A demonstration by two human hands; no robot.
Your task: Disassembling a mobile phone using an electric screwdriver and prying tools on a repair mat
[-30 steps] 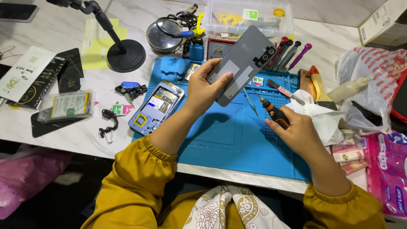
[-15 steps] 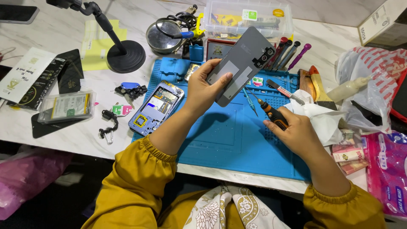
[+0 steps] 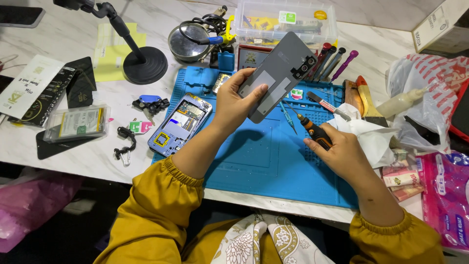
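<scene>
My left hand [image 3: 234, 100] holds a grey phone back cover [image 3: 283, 73] up over the blue work mat [image 3: 254, 161], inner side toward me, camera cutout at the top right. My right hand [image 3: 344, 156] grips a black and orange screwdriver [image 3: 312, 129] low over the mat, its thin tip pointing up and left toward the cover's lower edge. An opened phone body [image 3: 181, 123] with its insides exposed lies on the mat's left edge, beside my left forearm.
A row of tools [image 3: 334, 61] and a clear plastic parts box [image 3: 286, 19] sit behind the mat. A black stand base [image 3: 145, 64], a magnifier [image 3: 188, 39], a bagged battery [image 3: 78, 123], white tissue [image 3: 366, 132], plastic bags [image 3: 430, 98] and small packets [image 3: 400, 178] surround it.
My right hand has slid down and right across the mat with the screwdriver, away from the cover. The left hand keeps the cover almost still.
</scene>
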